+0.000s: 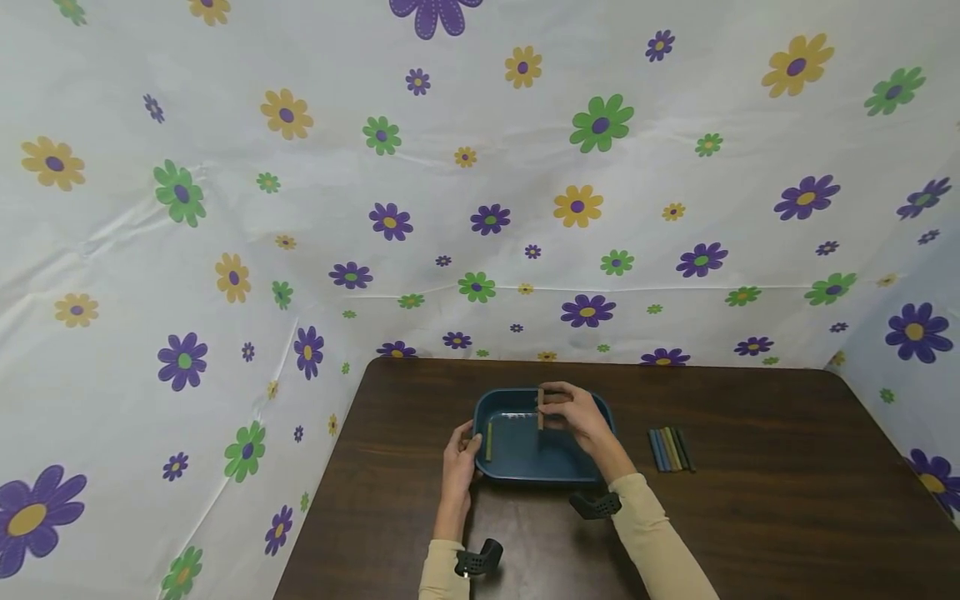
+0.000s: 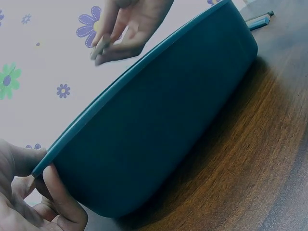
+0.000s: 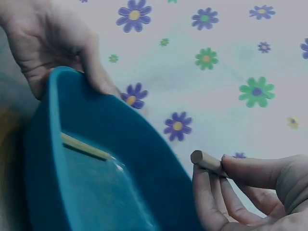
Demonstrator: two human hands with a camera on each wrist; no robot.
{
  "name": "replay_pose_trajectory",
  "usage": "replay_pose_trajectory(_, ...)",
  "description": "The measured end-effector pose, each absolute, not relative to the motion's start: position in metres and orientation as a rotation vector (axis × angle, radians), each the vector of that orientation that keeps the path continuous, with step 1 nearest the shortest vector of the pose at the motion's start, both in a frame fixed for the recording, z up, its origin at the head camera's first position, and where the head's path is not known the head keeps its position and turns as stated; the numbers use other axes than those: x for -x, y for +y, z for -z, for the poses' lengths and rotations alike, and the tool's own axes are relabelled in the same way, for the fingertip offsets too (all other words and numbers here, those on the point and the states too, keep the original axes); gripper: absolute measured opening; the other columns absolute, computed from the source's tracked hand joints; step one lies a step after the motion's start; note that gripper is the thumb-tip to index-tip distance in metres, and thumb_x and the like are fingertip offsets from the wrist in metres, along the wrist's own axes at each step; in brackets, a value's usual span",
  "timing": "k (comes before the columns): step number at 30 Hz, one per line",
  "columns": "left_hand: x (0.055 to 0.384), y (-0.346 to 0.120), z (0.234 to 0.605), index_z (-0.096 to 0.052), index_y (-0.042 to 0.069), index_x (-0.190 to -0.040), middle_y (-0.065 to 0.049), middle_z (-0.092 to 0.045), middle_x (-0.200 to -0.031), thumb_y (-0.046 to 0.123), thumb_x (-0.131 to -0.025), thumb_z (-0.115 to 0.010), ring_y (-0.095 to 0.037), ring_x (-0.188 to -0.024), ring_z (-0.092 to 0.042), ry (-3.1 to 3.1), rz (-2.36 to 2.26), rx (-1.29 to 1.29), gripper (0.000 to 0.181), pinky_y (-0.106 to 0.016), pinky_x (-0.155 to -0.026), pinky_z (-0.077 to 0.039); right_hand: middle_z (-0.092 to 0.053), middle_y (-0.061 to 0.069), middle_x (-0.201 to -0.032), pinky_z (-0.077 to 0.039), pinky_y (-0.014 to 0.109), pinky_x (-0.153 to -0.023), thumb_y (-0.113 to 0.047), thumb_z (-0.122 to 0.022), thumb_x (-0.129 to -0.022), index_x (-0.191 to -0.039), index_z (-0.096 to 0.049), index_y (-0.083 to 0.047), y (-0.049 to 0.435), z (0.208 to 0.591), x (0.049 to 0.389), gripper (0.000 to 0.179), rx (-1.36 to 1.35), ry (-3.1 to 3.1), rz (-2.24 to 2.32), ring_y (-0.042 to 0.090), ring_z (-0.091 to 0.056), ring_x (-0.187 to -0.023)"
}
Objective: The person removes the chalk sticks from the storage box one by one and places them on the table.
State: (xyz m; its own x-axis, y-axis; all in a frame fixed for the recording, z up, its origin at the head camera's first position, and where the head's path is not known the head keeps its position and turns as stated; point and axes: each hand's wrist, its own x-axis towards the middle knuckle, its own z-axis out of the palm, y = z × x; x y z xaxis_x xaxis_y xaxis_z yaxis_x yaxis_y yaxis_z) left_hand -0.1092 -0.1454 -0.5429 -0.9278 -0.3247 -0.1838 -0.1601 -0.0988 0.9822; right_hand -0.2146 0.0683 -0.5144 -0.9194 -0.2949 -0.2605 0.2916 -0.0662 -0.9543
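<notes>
A teal plastic tub (image 1: 540,481) rests on the table in front of me. My left hand (image 1: 460,458) grips its left end, thumb over the rim and fingers against the outer wall, as the left wrist view shows. Inside the tub, near that end, lies a yellow-green stick (image 3: 85,147). Over the tub, my right hand (image 1: 573,414) pinches a light brown stick (image 3: 208,162) between thumb and fingers. Its blunt end looks many-sided in the right wrist view. In the head view this stick (image 1: 540,408) is roughly upright, apart from the tub's floor.
To the right of the tub, several coloured sticks (image 1: 671,450), among them blue, yellowish and dark green ones, lie side by side on the dark wooden table (image 1: 787,450). A white flowered sheet (image 1: 450,167) hangs behind the table and along its sides.
</notes>
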Motion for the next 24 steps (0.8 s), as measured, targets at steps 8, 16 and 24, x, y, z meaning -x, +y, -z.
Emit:
replay_pose_trajectory(8,0.116,-0.146,0.561,-0.055,-0.001,-0.143,-0.019,-0.060,-0.100,0.015,-0.105,-0.060,-0.014,-0.066,-0.051,-2.033,2.161,-0.574,0.041,-0.026,-0.056,-0.044,-0.057,0.032,-0.138,-0.059,0.040,-0.085,0.004,-0.064,-0.099,-0.148,-0.045,0.009,0.098,0.505,0.216,0.053,-0.015,1.772,2.116,0.036,-0.068,-0.114)
replay_pose_trajectory(16,0.117,-0.146,0.563,-0.055,-0.001,-0.142,-0.016,-0.058,-0.096,0.015,-0.105,-0.060,-0.014,-0.065,-0.049,-2.046,2.144,-0.581,0.041,-0.026,-0.056,-0.043,-0.069,0.014,-0.121,-0.058,0.038,-0.089,0.002,-0.062,-0.101,-0.152,-0.038,0.008,0.119,0.501,0.216,0.057,-0.059,1.669,2.197,0.026,-0.072,-0.108)
replay_pose_trajectory(24,0.116,-0.146,0.562,-0.055,-0.002,-0.142,-0.013,-0.057,-0.094,0.016,-0.106,-0.059,-0.014,-0.066,-0.048,-2.048,2.139,-0.576,0.041,-0.024,-0.055,-0.042,-0.060,0.020,-0.131,-0.058,0.033,-0.086,0.003,-0.056,-0.104,-0.155,-0.031,0.008,0.137,0.500,0.217,0.058,-0.115,1.586,2.252,0.019,-0.071,-0.101)
